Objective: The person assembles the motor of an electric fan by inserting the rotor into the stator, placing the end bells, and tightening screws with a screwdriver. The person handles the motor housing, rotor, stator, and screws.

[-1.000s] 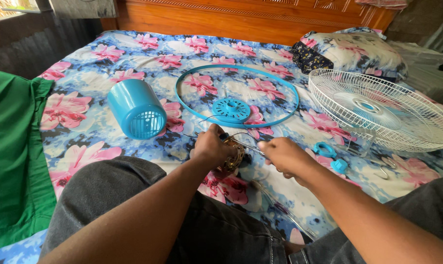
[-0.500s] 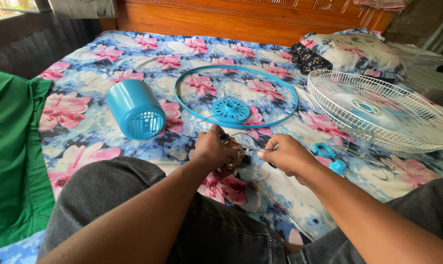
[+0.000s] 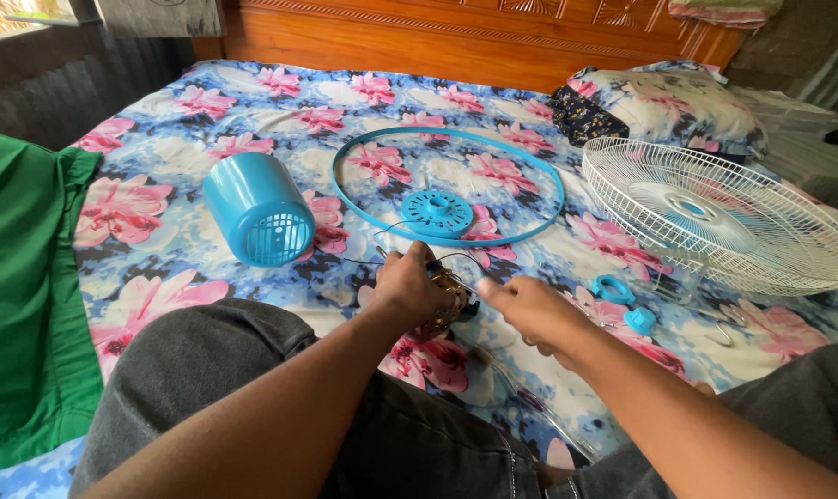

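My left hand (image 3: 408, 286) grips a small fan motor (image 3: 445, 310) with copper windings, held just above the floral bedsheet in front of my knees. Thin black wires (image 3: 364, 261) trail from it towards the back. My right hand (image 3: 530, 310) is closed on a thin dark tool (image 3: 458, 280) whose tip rests on the top of the motor. The two hands nearly touch. The part of the tool inside my fist is hidden.
A blue motor cover (image 3: 257, 222) lies to the left. Behind the hands are a blue ring (image 3: 345, 199) and a blue hub disc (image 3: 436, 212). A white fan grille (image 3: 724, 217), two blue nuts (image 3: 622, 305), a pillow (image 3: 678, 102) and a green cloth (image 3: 22, 277) are also here.
My right hand has shifted slightly closer to the motor with the tool. The left hand keeps its hold on the motor in the same place.
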